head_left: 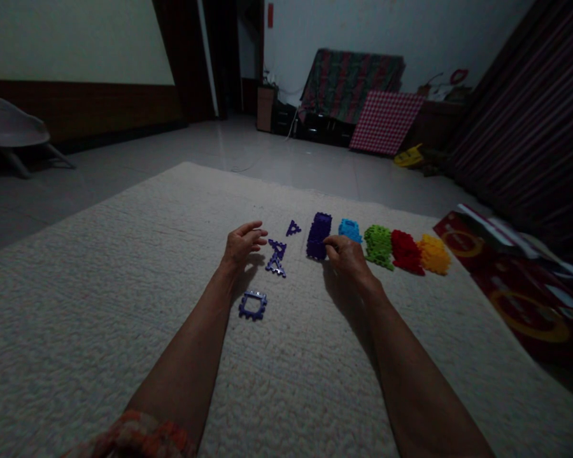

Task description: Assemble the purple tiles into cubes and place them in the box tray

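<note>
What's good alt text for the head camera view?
A person's right hand is at a purple stack on a pale mat; the left hand hovers open beside loose purple pieces. Farther right: blue pile, green pile, red pile and yellow pile.

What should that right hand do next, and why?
Probably lift one piece from the purple stack, I think: the right hand already has its fingertips at the edge, and the left hand looks empty and open.

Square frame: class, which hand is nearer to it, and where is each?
Left. The left hand is just beyond the square frame; the right hand is farther off, to its right, at the purple stack.
</note>
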### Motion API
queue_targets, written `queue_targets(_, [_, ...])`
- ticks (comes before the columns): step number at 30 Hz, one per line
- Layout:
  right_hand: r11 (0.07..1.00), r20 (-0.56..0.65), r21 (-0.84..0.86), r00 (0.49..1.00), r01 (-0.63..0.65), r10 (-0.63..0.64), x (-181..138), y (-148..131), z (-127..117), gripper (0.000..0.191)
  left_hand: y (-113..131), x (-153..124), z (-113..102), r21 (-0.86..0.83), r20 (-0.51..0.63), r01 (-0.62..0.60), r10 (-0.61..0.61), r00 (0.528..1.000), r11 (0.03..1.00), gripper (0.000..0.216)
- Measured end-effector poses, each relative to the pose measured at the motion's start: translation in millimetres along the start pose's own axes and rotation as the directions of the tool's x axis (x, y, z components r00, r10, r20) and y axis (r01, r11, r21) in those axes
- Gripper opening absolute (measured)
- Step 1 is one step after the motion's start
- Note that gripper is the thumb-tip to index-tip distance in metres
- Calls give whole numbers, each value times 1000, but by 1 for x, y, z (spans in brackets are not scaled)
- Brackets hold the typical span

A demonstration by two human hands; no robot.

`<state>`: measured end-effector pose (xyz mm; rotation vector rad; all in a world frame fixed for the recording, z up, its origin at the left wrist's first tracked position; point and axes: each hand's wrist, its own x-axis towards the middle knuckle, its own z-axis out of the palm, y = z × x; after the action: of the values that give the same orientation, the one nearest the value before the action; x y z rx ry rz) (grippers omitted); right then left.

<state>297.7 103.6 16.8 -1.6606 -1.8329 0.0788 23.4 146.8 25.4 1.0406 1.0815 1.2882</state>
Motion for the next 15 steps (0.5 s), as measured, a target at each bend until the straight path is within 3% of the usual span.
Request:
queue_targets(5, [998, -6, -53, 1000, -30, 29, -1, 0, 4, 31, -1, 0, 1, 14, -2, 13, -13, 1000, 1000, 44])
queue_targets(11, [997, -148, -80, 989, -5, -7, -1, -4, 3, 30, 2, -2, 2, 32, -18, 16, -15, 1000, 999, 43])
queue_targets(15, [995, -70, -45, 993, 95, -98, -2, -26, 4, 27, 6, -4, 0, 46, -71, 49, -46, 996, 998, 41])
